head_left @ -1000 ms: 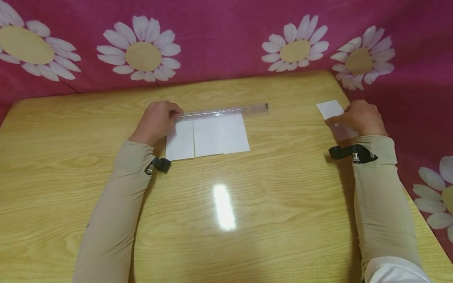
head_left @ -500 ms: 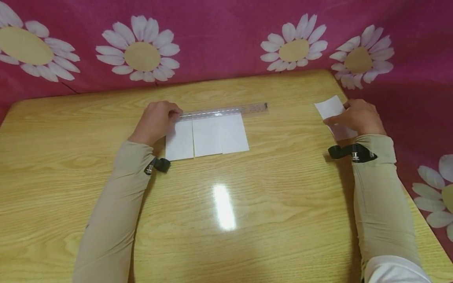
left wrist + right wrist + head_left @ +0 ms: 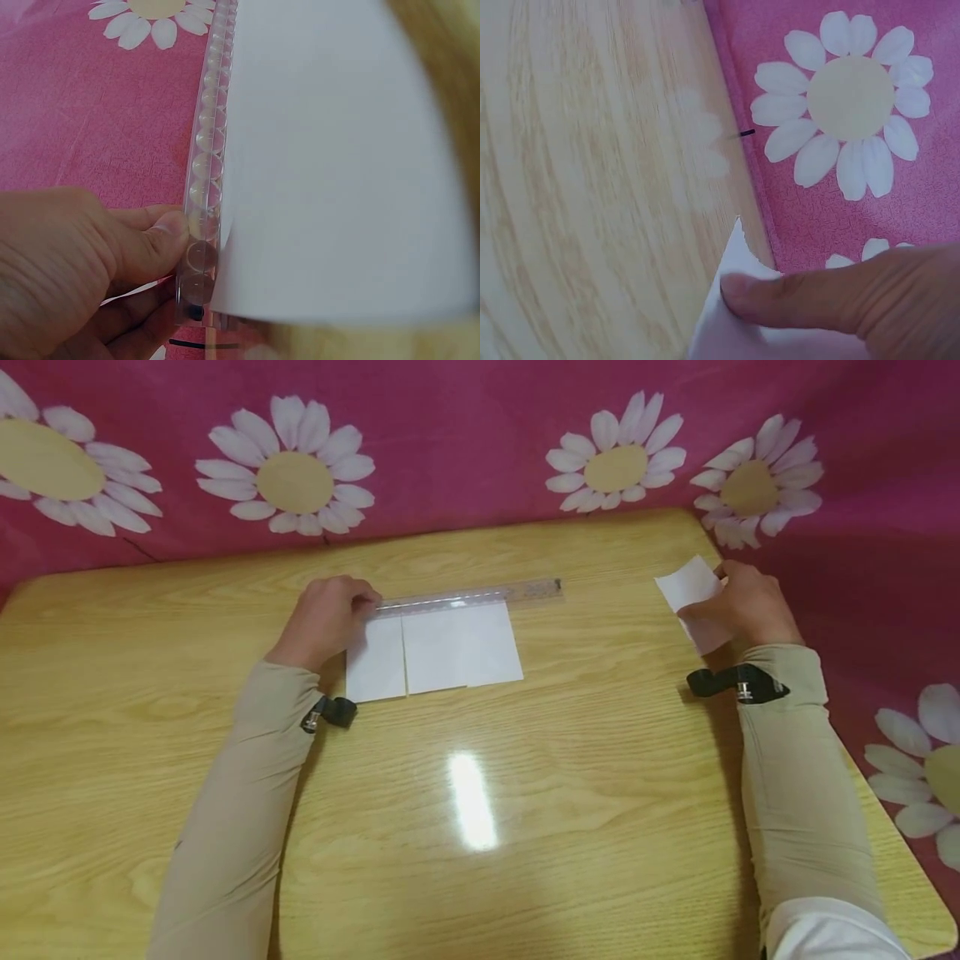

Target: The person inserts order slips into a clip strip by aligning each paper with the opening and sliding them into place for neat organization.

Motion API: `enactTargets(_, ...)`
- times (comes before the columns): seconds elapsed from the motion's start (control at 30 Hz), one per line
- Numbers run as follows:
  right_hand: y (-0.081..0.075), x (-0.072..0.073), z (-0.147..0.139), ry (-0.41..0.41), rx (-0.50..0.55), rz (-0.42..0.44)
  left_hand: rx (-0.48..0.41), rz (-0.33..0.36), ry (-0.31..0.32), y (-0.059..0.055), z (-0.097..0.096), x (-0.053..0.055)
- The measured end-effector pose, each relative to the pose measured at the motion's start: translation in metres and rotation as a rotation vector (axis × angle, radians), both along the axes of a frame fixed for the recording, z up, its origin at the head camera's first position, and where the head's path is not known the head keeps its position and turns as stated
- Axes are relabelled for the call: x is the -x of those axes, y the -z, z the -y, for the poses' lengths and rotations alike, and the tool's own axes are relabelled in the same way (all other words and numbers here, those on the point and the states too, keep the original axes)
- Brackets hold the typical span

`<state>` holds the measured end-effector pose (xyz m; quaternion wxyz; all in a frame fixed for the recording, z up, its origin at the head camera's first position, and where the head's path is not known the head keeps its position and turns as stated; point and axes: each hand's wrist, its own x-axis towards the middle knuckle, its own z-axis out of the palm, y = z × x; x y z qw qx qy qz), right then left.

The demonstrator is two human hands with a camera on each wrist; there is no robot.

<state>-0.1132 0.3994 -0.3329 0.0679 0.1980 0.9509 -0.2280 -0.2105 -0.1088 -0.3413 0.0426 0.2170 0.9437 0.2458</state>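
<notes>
A clear plastic ruler (image 3: 465, 598) lies across the top edges of white paper pieces (image 3: 461, 647) set side by side on the wooden table. My left hand (image 3: 324, 617) pinches the ruler's left end; the left wrist view shows the thumb (image 3: 166, 231) against its edge, beside a white sheet (image 3: 337, 165). Over by the table's right edge, my right hand (image 3: 750, 603) holds a separate small white paper piece (image 3: 686, 583) between thumb and fingers. In the right wrist view the thumb (image 3: 780, 298) lies on this bent paper (image 3: 731, 259), while the fingers behind it are hidden.
The wooden table (image 3: 585, 760) carries a bright light reflection (image 3: 472, 802) near its middle. Behind it and along its right side hangs a pink cloth (image 3: 465, 443) printed with large white daisies. Black straps with small devices (image 3: 738, 683) sit on both wrists.
My right hand has lifted the small paper, which now bends upward, and shifted it slightly left and away from me. The left hand stays at the ruler's end.
</notes>
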Motion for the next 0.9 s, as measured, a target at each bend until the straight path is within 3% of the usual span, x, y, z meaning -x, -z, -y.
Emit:
enactTargets(0.5,0.0007,0.0019,0.0006,-0.023,-0.049,-0.098,0.005,0.009,-0.007,-0.0006,0.0,0.0002)
enactTargets(0.9,0.0023,0.0068,0.0057,-0.028,-0.014,-0.178,0.003,0.003,-0.004,-0.0009,-0.0001,-0.0002)
